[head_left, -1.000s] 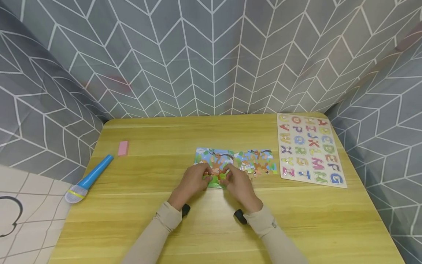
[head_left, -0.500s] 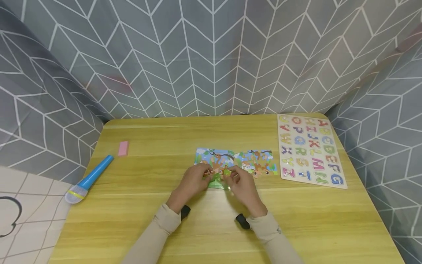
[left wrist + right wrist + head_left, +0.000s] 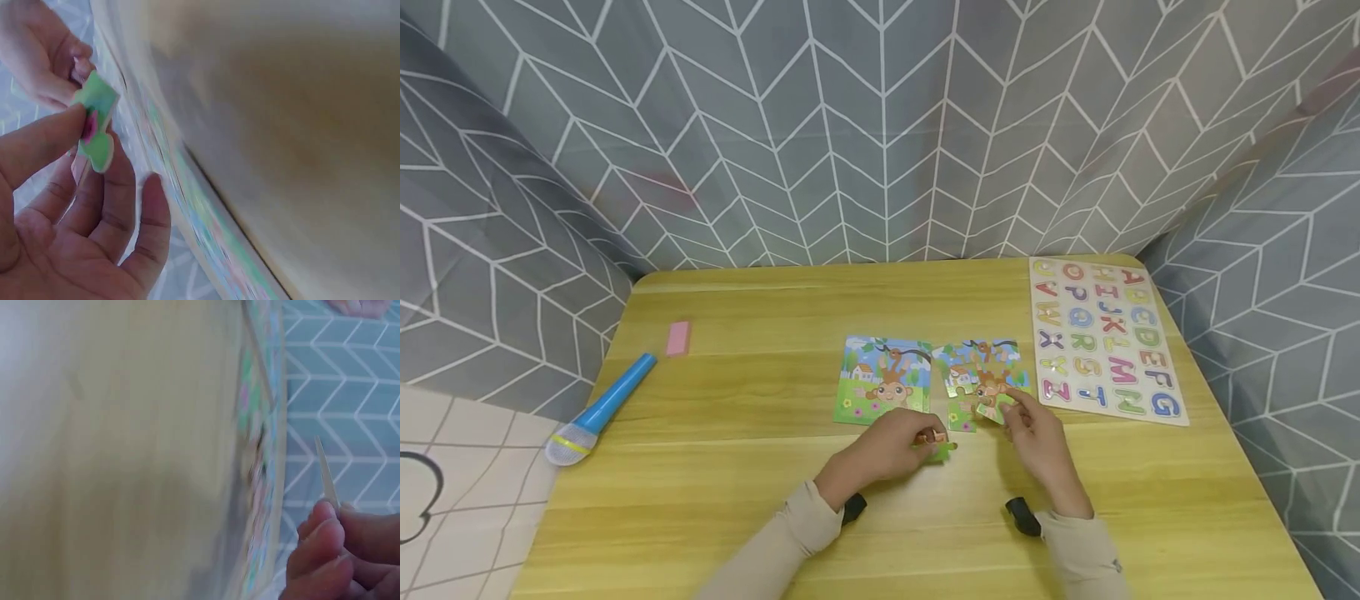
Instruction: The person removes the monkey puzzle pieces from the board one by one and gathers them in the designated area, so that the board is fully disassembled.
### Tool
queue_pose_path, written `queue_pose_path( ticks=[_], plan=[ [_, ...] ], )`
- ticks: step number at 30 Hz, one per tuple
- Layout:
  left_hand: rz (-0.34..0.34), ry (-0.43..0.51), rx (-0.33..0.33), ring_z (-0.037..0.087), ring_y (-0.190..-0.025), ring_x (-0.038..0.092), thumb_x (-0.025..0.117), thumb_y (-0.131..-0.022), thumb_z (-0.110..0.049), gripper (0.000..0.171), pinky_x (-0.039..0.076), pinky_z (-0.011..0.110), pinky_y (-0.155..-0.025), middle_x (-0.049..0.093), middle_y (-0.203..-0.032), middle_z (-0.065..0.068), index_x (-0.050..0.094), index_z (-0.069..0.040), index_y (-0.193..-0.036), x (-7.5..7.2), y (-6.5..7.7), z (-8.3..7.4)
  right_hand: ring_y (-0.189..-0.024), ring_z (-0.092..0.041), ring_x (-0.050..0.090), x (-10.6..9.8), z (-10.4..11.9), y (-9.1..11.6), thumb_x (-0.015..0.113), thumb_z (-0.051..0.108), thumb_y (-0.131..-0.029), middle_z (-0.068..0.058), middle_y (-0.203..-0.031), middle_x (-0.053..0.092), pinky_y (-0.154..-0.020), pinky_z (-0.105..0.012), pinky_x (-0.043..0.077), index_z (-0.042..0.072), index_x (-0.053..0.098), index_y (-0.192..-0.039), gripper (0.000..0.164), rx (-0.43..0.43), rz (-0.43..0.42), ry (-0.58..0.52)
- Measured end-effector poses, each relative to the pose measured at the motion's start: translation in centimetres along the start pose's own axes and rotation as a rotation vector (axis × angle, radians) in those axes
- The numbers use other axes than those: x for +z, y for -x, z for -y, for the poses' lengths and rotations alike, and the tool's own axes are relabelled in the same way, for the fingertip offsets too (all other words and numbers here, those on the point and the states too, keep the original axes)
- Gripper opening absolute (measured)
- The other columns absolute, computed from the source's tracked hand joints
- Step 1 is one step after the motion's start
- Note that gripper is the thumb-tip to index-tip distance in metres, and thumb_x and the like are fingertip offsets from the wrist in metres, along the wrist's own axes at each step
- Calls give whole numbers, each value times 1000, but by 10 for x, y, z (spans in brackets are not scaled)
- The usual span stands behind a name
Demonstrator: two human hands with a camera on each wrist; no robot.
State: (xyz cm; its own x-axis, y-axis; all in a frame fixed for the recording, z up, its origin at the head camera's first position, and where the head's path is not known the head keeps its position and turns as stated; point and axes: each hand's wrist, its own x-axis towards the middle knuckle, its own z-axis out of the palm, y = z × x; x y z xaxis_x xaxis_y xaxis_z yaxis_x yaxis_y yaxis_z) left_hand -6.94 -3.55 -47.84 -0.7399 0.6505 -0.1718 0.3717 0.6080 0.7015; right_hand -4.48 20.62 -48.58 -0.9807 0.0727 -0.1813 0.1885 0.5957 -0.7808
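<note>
My left hand (image 3: 887, 446) pinches a green jigsaw piece with a pink flower (image 3: 100, 147) between thumb and fingers, in front of the two monkey pictures. In the right hand (image 3: 1039, 433), thumb and fingers pinch another jigsaw piece (image 3: 992, 408), which shows as a thin edge in the right wrist view. That piece overlaps the lower right of the monkey jigsaw (image 3: 961, 415), where a monkey, a house and grass are visible. Left of it lies a matching monkey picture board (image 3: 861, 392), uncovered by either hand.
An alphabet board (image 3: 1108, 342) lies at the right, close to the jigsaw. Over on the left are a pink block (image 3: 678, 338) and a blue toy microphone (image 3: 617, 392). A grey patterned curtain (image 3: 880, 125) hangs behind the wooden table (image 3: 737, 467).
Both hands have moved right, away from the left picture, which now shows uncovered. The left hand also came nearer the front; the right hand reached the lower right of the jigsaw with its piece.
</note>
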Motion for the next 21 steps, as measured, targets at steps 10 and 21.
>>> queue_pose_path(
  ticks=[10,21],
  plan=[
    [40,-177,93,4,-84,68,66,-92,-5,21,49,13,-68,76,-97,-4,72,-18,-107,31,-33,-23,-71,-12,63,-28,-32,5,53,19,-105,-15,-94,71,-63,-24,51,1,52,-143,43,70,119,61],
    [-69,-247,86,6,-85,65,70,-92,-11,18,46,12,-64,72,-100,-4,71,-17,-109,44,-71,-45,-67,-11,52,-37,-38,-4,58,14,-102,-11,-85,68,-60,-25,42,0,60,-134,35,-43,42,215]
  ],
)
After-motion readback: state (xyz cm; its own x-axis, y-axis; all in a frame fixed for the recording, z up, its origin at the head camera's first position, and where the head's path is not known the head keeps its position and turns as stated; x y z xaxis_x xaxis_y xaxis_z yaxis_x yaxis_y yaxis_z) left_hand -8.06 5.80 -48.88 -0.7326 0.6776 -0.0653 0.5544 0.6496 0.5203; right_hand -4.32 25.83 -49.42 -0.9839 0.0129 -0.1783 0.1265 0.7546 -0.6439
